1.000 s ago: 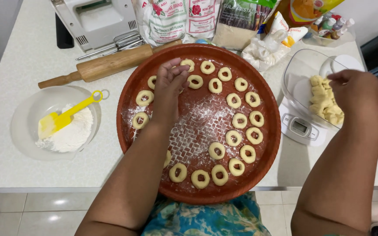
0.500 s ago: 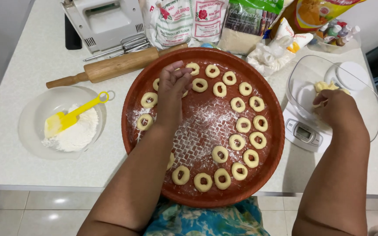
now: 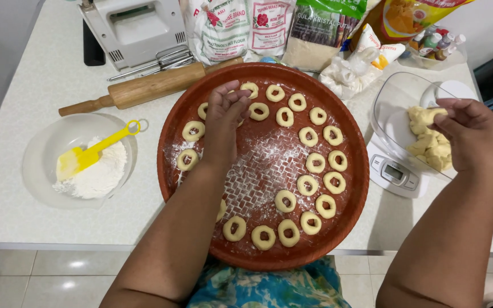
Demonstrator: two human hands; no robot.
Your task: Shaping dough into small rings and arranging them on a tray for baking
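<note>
Lifted since a moment ago, the right hand now pinches a lump of yellow dough above the clear bowl on the kitchen scale. Left hand, fingers curled and holding nothing visible, hovers over dough rings on the round red tray, beside a rolling pin and flour bowl.

Bright even overhead light, soft shadows, sharp focus.
</note>
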